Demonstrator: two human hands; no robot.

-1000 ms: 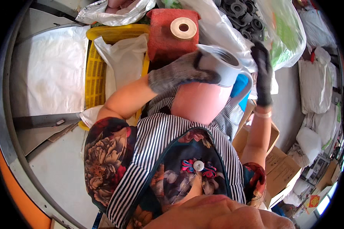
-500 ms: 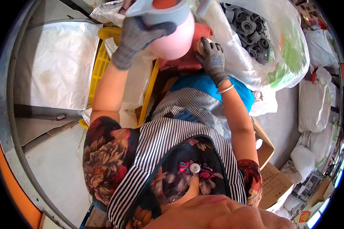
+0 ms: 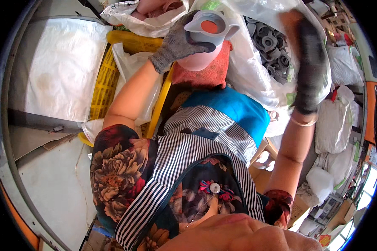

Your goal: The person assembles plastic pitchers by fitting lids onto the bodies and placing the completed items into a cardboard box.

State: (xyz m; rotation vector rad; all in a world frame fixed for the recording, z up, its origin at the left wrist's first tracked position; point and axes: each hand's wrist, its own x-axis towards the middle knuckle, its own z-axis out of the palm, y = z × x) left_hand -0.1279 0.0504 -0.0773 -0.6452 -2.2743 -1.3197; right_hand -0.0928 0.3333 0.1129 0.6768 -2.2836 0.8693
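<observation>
The gloved fingers (image 3: 205,47) of the left hand (image 3: 181,41) grasp the pink-and-grey jug (image 3: 213,38) round its grey collar, thumb across the near side and the other tips hidden, probably because the collar gives a narrow purchase that leaves mouth and handle unobstructed. Taking the jug as the clock's centre, its spout points to 9 and its handle to 3, while a red block (image 3: 202,78) lies just beyond at 6, perhaps as a padded rest; whether they touch I cannot tell. The right hand (image 3: 310,58) is a blur towards 4, over the edge of a clear plastic bag (image 3: 255,77), and I cannot tell whether its fingers hold anything. That bag gapes at 3, seemingly to keep its grey parts (image 3: 272,45) within reach. Farther out, a white bag (image 3: 174,26) of pink pieces (image 3: 159,9) sits at 10 and a yellow crate (image 3: 102,90) at 8, apparently lined to protect its contents
</observation>
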